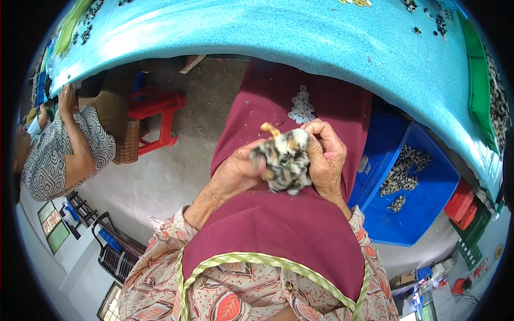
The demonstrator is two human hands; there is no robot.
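A small furry plush piece (289, 163), mottled black, white and tan, is held over my lap between both hands. From its upper left sticks out a short tan stub (270, 129). My left hand (241, 170) is closed on the left side of the plush, its fingertips slightly blurred. At the upper right, my right hand (326, 158) pinches the plush between thumb and bent fingers. Just beyond it, several translucent round plastic discs (302, 109) lie in a small heap on my maroon apron (241, 120).
Ahead stretches a table with a light blue cover (300, 35), bearing small dark pieces and yellow ones (356, 2). To my right stands a blue bin (396, 222) holding more mottled plush pieces (405, 168). Leftward are a red stool (160, 115) and a seated person (75, 144).
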